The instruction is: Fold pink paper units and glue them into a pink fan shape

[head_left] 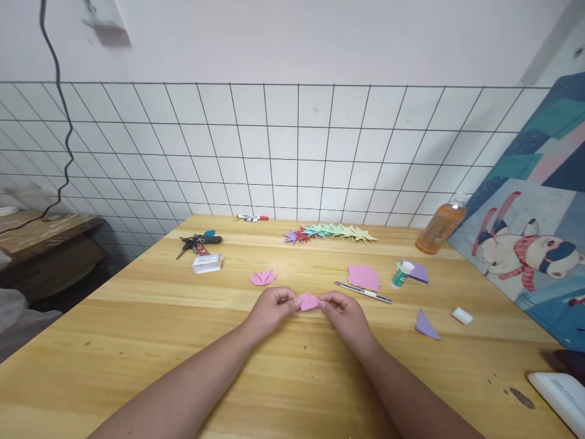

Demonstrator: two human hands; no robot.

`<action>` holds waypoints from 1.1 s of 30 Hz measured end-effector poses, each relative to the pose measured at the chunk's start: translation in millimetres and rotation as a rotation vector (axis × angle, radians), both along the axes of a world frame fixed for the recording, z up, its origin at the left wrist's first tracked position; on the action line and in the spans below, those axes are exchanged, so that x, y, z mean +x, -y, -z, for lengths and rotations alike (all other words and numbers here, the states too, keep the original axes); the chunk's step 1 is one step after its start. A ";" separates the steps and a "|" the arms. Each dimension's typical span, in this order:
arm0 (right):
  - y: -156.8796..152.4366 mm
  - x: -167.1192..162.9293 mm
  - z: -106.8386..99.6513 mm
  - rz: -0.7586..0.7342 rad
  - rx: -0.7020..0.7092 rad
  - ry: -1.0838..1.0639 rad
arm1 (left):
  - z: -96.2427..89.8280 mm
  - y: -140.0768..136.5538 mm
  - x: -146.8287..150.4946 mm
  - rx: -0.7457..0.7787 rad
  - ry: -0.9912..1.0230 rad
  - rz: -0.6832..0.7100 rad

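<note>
Between my two hands is a small piece of folded pink paper [309,302], held just above the wooden table [292,378]. My left hand [274,310] pinches its left end between thumb and fingers. The right end is gripped the same way by my right hand [346,317]. Just beyond my left hand lies a finished-looking pink origami piece [264,278] with several points. A stack of pink paper sheets [364,277] lies past my right hand, with a slim utility knife [363,292] along its near edge.
Right: a glue stick [403,275] by purple sheets [418,272], a folded purple paper [426,325], a white eraser [462,316], an orange drink bottle [442,224]. Back: a row of colored origami pieces [329,231], a marker [253,217]. Left: keys [200,241], a small white box [208,263].
</note>
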State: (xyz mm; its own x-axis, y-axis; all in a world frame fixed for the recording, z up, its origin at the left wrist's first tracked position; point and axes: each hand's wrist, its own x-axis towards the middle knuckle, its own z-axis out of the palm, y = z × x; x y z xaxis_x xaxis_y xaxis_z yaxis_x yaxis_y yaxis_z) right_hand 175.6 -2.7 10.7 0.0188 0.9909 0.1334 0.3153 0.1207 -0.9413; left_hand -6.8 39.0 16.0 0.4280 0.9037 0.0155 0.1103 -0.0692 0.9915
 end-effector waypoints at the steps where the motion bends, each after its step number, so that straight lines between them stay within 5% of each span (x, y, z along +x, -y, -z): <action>1: 1.8 -0.6 -2.1 0.007 0.094 0.072 | 0.2 1.0 0.5 0.017 -0.026 0.012; 4: 7.3 -3.2 -10.2 -0.115 0.335 0.299 | -0.9 4.6 2.3 0.032 -0.065 0.066; 7: 9.4 -5.9 -14.6 -0.190 0.396 0.456 | -4.7 7.2 2.9 0.046 -0.046 0.088; 11: 8.6 -9.3 -12.5 -0.051 0.343 0.480 | -6.8 7.8 3.9 0.061 0.024 0.127; 17: 8.1 -13.6 -10.3 0.049 0.232 0.232 | -1.5 6.7 10.4 0.034 0.025 0.072; 25: -3.9 -9.9 -1.4 -0.077 -0.188 -0.359 | 0.3 6.0 11.3 -0.021 0.073 0.059; 29: -5.0 -10.9 2.4 -0.055 -0.163 -0.402 | 4.7 5.6 11.8 -0.048 0.087 0.126; 33: 0.1 -13.1 -1.2 -0.056 -0.080 -0.224 | 5.3 5.3 11.8 -0.049 0.099 0.144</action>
State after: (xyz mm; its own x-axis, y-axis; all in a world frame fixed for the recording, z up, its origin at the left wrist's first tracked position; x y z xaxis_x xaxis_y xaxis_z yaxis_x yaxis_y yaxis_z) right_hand 162.4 -2.9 12.0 -0.0160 0.9985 0.0532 0.0922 0.0545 -0.9942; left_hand 5.0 33.7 10.7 0.5518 0.8337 0.0213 0.0041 -0.0282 0.9996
